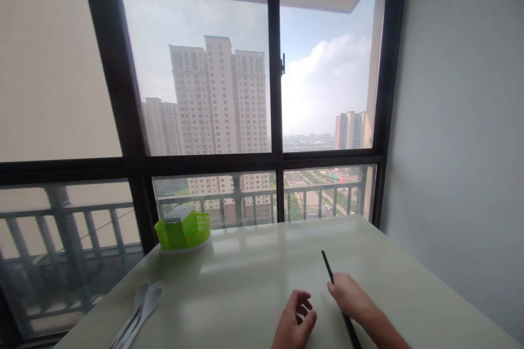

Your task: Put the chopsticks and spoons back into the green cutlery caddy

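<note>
R hand (350, 295) gripping a dark stick (326, 265): slim, straight, near-black, running diag. over the pale surface (229, 294); lower end cut off by view's edge. L hand (295, 319) just beside, fingers half-curled, thumb apart. 1 green caddy (178, 235) nr. window (275, 160); whitish spoons (150, 299), front L.

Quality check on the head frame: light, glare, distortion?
All in the head view: backlit by the window, cloud nearly white; left hand and right hand much dimmer; pale glare streaks on the table; left window post leans, suggesting wide-angle distortion; distant skyline hazy.
</note>
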`<state>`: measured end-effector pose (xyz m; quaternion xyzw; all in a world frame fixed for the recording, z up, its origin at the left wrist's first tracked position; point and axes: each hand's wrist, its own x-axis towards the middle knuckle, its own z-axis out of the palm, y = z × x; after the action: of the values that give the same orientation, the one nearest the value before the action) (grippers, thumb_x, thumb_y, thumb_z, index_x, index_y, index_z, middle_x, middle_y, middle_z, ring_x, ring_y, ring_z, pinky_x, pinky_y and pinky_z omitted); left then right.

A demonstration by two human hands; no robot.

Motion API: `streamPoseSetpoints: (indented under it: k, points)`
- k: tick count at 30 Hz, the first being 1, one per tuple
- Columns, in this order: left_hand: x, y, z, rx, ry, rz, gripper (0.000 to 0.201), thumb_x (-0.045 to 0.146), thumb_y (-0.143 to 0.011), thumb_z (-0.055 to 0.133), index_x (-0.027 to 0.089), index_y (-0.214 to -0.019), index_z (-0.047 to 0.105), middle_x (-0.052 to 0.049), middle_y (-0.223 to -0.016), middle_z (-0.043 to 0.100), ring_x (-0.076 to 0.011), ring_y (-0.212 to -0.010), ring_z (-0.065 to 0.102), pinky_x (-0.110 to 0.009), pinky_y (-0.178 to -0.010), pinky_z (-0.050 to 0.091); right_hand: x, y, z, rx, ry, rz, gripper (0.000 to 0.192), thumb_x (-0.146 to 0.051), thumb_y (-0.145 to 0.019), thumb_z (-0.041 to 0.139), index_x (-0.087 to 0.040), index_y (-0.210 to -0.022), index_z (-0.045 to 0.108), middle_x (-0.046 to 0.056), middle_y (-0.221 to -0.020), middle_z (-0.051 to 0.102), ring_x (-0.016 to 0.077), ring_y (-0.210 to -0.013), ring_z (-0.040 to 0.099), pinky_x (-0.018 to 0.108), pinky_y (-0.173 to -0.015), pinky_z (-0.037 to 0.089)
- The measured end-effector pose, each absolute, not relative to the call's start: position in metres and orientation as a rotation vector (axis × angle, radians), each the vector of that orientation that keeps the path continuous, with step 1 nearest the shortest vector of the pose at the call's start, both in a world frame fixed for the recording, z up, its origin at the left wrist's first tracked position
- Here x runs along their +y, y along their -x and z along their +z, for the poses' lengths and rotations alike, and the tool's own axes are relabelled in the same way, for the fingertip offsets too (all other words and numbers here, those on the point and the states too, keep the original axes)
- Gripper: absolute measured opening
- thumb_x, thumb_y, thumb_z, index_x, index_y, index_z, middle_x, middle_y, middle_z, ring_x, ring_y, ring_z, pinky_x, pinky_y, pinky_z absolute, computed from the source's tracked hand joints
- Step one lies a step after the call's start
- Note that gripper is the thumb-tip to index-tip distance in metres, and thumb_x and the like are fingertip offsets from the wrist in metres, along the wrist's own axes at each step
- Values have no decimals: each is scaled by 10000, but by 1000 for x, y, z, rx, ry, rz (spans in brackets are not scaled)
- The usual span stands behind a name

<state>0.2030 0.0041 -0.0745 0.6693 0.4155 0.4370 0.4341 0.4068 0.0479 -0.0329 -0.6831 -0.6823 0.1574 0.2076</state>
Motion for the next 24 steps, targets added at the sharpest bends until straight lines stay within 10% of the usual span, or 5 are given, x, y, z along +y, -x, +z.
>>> streamPoseSetpoints:
  k: [6, 24]
  points:
    - [1, -203, -69, 1143, -1729, 984, 173, 368, -841, 625, 216, -922, 631, -42, -898, 685, -193, -827, 626, -280, -723, 462, 44, -443, -58, -1977, 2120, 250, 265, -193, -934, 494, -132, -896, 749, 212, -946, 760, 314, -925, 741, 352, -771, 495]
    - [-4, -204, -64, 1161, -1743, 1009, 122, 319, -870, 579, 208, -878, 630, -26, -846, 679, -175, -792, 608, -267, -694, 438, 17, -413, -31, -1922, 2168, 2, 281, -368, -1020, 463, -154, -1116, 617, 177, -973, 734, 329, -901, 732, 372, -741, 490]
